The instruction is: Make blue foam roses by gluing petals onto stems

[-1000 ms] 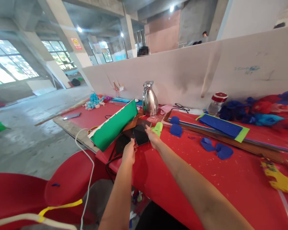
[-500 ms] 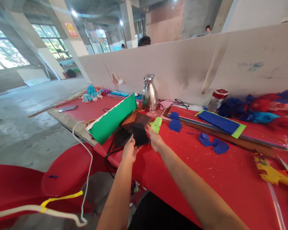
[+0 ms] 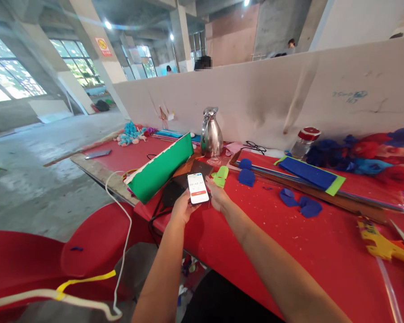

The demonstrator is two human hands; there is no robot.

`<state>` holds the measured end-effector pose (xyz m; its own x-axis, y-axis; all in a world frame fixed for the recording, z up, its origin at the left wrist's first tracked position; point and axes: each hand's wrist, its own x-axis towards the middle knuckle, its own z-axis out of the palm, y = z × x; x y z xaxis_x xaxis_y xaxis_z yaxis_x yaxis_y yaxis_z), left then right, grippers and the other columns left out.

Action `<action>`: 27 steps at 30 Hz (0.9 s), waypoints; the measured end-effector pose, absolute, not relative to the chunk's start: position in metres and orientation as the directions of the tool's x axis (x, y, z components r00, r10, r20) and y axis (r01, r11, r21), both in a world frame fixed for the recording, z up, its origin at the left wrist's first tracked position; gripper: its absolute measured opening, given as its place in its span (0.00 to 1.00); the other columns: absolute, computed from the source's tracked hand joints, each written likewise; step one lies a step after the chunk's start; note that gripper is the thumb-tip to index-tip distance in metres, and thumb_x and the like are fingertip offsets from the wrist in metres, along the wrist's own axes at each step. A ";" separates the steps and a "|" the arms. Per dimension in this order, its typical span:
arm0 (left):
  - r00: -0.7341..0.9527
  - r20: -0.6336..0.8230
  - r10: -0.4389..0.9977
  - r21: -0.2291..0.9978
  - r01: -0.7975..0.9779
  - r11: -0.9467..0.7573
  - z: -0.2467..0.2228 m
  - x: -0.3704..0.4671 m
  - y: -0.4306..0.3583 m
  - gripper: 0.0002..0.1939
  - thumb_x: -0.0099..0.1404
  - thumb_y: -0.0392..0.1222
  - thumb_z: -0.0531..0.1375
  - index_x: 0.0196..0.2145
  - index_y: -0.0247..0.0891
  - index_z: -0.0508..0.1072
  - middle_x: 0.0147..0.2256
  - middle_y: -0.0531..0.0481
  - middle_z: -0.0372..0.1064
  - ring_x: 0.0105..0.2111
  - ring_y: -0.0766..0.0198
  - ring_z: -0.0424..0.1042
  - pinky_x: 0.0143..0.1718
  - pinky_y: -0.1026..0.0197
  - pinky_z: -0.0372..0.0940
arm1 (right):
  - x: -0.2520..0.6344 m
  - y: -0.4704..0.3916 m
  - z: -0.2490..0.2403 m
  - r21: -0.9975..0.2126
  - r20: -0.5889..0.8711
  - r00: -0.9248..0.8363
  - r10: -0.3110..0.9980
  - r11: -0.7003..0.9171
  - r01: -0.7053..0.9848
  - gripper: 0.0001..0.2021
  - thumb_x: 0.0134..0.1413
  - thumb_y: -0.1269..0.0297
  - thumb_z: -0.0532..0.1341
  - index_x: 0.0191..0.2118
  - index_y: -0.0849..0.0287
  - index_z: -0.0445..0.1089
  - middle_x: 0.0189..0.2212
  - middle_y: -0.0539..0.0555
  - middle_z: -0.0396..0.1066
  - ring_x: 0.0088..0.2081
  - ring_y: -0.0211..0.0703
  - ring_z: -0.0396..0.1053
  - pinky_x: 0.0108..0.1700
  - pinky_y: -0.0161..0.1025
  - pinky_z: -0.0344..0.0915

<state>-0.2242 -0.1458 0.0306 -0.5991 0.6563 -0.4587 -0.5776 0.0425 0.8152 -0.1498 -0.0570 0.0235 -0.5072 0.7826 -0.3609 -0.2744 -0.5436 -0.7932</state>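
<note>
A phone (image 3: 198, 188) with a lit white screen, showing a timer-like number and a red bar, is held over the red table. My left hand (image 3: 182, 207) grips its lower left side. Beside the phone's right edge is my right hand (image 3: 217, 194), its fingers bent close to the phone; whether they hold anything cannot be made out. Light green cut pieces (image 3: 221, 176) lie just beyond my right hand. A dark pouch-like item (image 3: 175, 192) sits behind and left of the phone, next to a green panel (image 3: 161, 168) leaning at a slant.
A metal jug (image 3: 212, 133) stands by the partition. Blue pieces (image 3: 246, 177), a lidded jar (image 3: 305, 141) and a yellow tool (image 3: 379, 240) are to the right. A white cable (image 3: 127, 233) hangs at the left by red chairs (image 3: 94, 237). People's heads show beyond the partition.
The phone's screen has gone from dark to lit. Both hands stay nearly in place, and the view has shifted slightly.
</note>
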 end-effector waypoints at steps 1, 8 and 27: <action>-0.605 -0.450 0.657 0.818 -0.575 0.031 0.031 -0.224 -0.146 0.14 0.64 0.40 0.56 0.47 0.38 0.70 0.37 0.43 0.75 0.30 0.63 0.75 0.37 0.55 0.71 | -0.148 -0.058 0.025 -0.794 -0.367 -0.502 0.783 -0.546 -0.269 0.17 0.62 0.65 0.53 0.56 0.56 0.64 0.56 0.54 0.66 0.52 0.43 0.69 0.52 0.42 0.67; -0.717 -0.357 0.599 0.860 -0.503 -0.090 0.025 -0.206 -0.151 0.20 0.62 0.38 0.58 0.52 0.42 0.64 0.44 0.45 0.72 0.42 0.63 0.73 0.46 0.57 0.66 | -0.123 -0.074 0.036 -0.797 -0.406 -0.486 0.774 -0.560 -0.226 0.19 0.62 0.60 0.52 0.56 0.55 0.64 0.59 0.54 0.62 0.49 0.43 0.70 0.51 0.41 0.66; -0.824 0.169 0.540 0.641 0.509 0.575 0.027 -0.186 -0.144 0.50 0.48 0.39 0.68 0.64 0.36 0.48 0.49 0.37 0.63 0.51 0.45 0.63 0.52 0.47 0.59 | 0.039 -0.087 0.025 -0.908 -0.265 -0.332 0.905 -0.350 -0.229 0.21 0.54 0.44 0.56 0.37 0.59 0.68 0.28 0.57 0.76 0.20 0.38 0.67 0.21 0.33 0.57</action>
